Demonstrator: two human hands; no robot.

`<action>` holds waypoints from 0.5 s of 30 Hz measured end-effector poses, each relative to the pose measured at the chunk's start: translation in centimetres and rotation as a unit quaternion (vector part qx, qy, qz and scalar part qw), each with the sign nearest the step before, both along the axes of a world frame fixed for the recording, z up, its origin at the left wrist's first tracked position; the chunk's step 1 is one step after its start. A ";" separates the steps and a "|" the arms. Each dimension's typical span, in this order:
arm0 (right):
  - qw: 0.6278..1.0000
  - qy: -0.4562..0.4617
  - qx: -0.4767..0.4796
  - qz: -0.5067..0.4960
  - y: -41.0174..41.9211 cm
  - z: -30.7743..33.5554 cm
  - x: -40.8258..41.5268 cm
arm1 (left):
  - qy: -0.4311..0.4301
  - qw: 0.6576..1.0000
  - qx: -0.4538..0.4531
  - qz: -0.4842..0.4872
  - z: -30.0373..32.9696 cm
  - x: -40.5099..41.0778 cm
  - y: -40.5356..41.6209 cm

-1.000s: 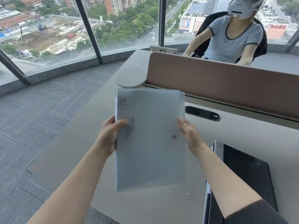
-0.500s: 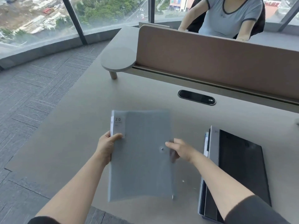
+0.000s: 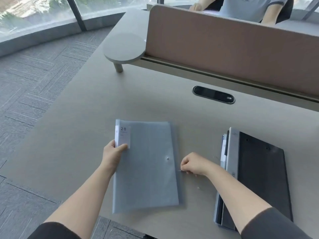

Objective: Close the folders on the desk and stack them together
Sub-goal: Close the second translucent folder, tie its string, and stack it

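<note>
Desk (image 3: pixel 82 135), pale grey-beige top, near edge at bottom. Lying flat on it: translucent grey folder (image 3: pixel 146 169), closed, at centre; stack of dark folders (image 3: pixel 259 178) well to its right. Oval black cable port (image 3: pixel 213 94) set in the top, behind both.

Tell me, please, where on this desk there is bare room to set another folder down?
Bare desk stretches left of the grey folder, out to the edge. Another wide patch lies behind it, between the round shelf and the cable port. It is crowded at right: only a narrow strip, where the right hand sits, separates the folder from the dark stack.
</note>
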State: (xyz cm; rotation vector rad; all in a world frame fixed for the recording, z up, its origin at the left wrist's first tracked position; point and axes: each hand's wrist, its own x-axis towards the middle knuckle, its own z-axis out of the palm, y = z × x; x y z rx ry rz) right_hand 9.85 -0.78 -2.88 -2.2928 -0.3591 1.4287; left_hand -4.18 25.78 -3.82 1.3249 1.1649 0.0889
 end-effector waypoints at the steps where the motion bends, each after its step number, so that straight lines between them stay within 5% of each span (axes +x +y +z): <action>1: 1.000 -0.009 -0.016 0.010 0.0 0.0 0.1 | 0.009 1.000 0.012 -0.010 -0.1 -0.1 0.0; 7: 0.993 -0.046 -0.100 0.048 0.2 0.4 0.4 | 0.127 0.966 0.211 -0.079 -0.7 0.0 -0.3; 12: 0.995 -0.038 -0.092 -0.021 0.7 0.6 0.7 | 0.088 0.860 0.435 -0.250 -0.9 0.7 -3.5; 15: 0.990 0.020 -0.077 -0.116 1.3 0.9 0.9 | 0.081 0.791 0.420 -0.438 -0.8 1.8 -5.6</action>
